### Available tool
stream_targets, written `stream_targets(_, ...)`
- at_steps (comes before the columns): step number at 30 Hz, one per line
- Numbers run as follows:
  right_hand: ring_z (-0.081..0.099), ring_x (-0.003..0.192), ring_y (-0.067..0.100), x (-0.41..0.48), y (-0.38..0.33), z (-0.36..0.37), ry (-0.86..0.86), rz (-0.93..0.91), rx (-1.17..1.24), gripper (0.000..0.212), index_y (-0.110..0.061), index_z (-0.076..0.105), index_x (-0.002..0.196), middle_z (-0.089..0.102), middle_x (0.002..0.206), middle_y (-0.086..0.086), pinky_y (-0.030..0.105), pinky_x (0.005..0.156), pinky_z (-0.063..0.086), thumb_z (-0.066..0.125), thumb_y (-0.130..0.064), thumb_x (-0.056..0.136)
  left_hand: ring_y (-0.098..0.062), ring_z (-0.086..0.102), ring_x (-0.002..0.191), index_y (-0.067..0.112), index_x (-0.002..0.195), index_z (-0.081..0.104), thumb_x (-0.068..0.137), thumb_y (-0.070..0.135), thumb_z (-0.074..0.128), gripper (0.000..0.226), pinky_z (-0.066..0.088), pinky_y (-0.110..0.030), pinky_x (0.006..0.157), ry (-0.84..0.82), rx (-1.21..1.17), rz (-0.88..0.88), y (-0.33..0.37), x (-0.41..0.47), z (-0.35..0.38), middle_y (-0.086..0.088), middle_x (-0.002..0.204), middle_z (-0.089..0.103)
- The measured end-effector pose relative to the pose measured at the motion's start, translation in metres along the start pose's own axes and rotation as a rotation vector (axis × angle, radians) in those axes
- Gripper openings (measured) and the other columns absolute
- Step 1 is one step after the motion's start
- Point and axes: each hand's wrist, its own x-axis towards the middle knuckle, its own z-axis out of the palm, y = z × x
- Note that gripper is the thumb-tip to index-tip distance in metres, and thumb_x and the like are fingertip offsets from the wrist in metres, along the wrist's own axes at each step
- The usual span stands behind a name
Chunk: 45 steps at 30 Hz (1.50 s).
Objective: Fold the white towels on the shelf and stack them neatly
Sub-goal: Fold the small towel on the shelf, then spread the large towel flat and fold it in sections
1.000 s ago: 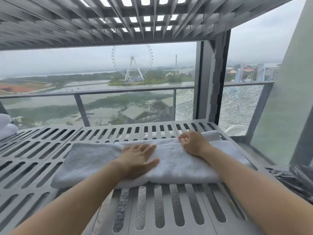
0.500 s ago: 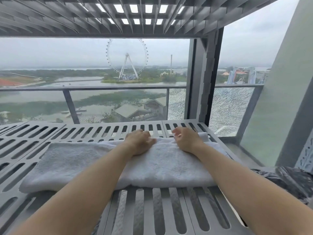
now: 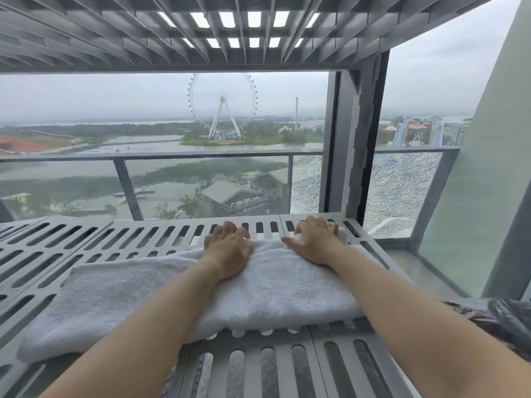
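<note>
The white terry-cloth towel [image 3: 258, 294], folded into a long thick band, lies lengthwise across the grey slotted metal shelf [image 3: 86, 239]. The left hand [image 3: 227, 251] and right hand [image 3: 314, 239] rest palm-down on its far edge, fingers spread and lightly bent, gripping nothing. A matching slotted panel [image 3: 115, 33] spans overhead. Behind stand a glass balcony railing [image 3: 201, 156] with one shattered pane [image 3: 402, 191] and a distant Ferris wheel [image 3: 222, 106].

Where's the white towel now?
Head view, centre: the white towel lies across the slatted shelf, its far edge under the left hand and right hand.
</note>
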Motion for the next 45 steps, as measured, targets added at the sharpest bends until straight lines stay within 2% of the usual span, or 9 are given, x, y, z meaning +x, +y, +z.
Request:
stream_targets(6,0.051,0.109,0.02,0.004,0.007,-0.007,0.015,-0.014,0.008,0.021,-0.028,0.057,0.103,0.06,0.114,-0.003,0.04,0.098,0.031,0.06,-0.039,0.085,-0.018,0.02,0.139,0.039,0.138,0.034,0.097,0.045,0.027,0.043,0.013,-0.041,0.115,-0.039,-0.071,0.174,-0.004,-0.009,0.003,0.004,0.149,0.029)
stream_targets(10,0.055,0.09,0.017,-0.006,-0.018,-0.005,0.215,-0.231,0.149,0.014,-0.019,0.062,0.095,0.059,0.094,-0.001,0.03,0.078,0.043,0.061,-0.029,0.085,-0.017,0.038,0.127,0.029,0.117,0.056,0.095,0.04,0.039,0.03,0.027,-0.037,0.109,0.135,-0.115,0.246,-0.007,-0.016,-0.004,0.003,0.133,0.047)
stream_targets(13,0.057,0.073,0.014,-0.019,-0.04,-0.005,0.124,-0.288,0.288,0.024,-0.017,0.063,0.089,0.065,0.085,0.0,0.027,0.064,0.043,0.052,-0.039,0.09,-0.018,0.045,0.116,0.021,0.102,0.06,0.095,0.04,0.04,0.029,0.034,-0.034,0.101,0.114,-0.035,0.278,-0.02,-0.024,-0.012,0.001,0.121,0.052)
stream_targets(16,0.056,0.086,0.017,-0.031,-0.05,-0.004,-0.062,-0.272,0.181,0.038,-0.02,0.059,0.095,0.064,0.098,0.001,0.031,0.071,0.043,0.044,-0.054,0.088,-0.017,0.041,0.118,0.021,0.099,0.061,0.093,0.051,0.036,0.039,0.033,-0.034,0.102,0.08,0.155,0.309,-0.035,-0.037,-0.022,0.002,0.123,0.049)
stream_targets(18,0.052,0.085,0.018,-0.039,-0.051,-0.008,-0.089,-0.286,0.094,0.041,-0.022,0.053,0.081,0.059,0.093,-0.001,0.03,0.067,0.039,0.044,-0.063,0.084,-0.017,0.046,0.111,0.02,0.097,0.061,0.09,0.059,0.034,0.047,0.036,-0.034,0.098,0.093,0.233,0.318,-0.041,-0.048,-0.028,0.001,0.116,0.052)
stream_targets(21,0.049,0.072,0.018,-0.057,-0.055,-0.019,-0.007,-0.384,0.023,0.049,-0.022,0.045,0.063,0.051,0.076,-0.003,0.029,0.06,0.035,0.054,-0.069,0.074,-0.022,0.057,0.094,0.021,0.095,0.052,0.086,0.064,0.036,0.047,0.043,-0.035,0.085,0.173,0.249,0.298,-0.047,-0.069,-0.037,-0.001,0.098,0.063)
stream_targets(27,0.061,0.077,0.027,-0.085,-0.061,-0.034,0.268,-0.536,-0.217,0.057,-0.023,0.052,0.091,0.066,0.083,0.004,0.03,0.061,0.039,0.058,-0.074,0.066,-0.027,0.061,0.095,0.019,0.111,0.044,0.086,0.061,0.042,0.05,0.047,-0.036,0.075,0.273,0.348,0.307,-0.055,-0.105,-0.055,-0.006,0.107,0.063)
stream_targets(32,0.062,0.076,0.024,-0.111,-0.063,-0.04,0.356,-0.567,-0.225,0.041,-0.031,0.046,0.083,0.068,0.083,0.002,0.028,0.059,0.033,0.06,-0.067,0.07,-0.028,0.063,0.089,0.019,0.109,0.048,0.084,0.063,0.045,0.051,0.044,-0.035,0.072,0.426,0.343,0.314,-0.05,-0.138,-0.062,-0.005,0.102,0.066)
stream_targets(45,0.056,0.075,0.02,-0.198,-0.072,-0.026,0.144,-0.404,-0.132,0.04,-0.032,0.041,0.077,0.064,0.086,0.0,0.029,0.062,0.038,0.057,-0.068,0.071,-0.023,0.063,0.084,0.019,0.102,0.047,0.083,0.069,0.036,0.054,0.044,-0.033,0.066,0.244,0.32,0.302,-0.034,-0.216,-0.059,-0.001,0.097,0.065)
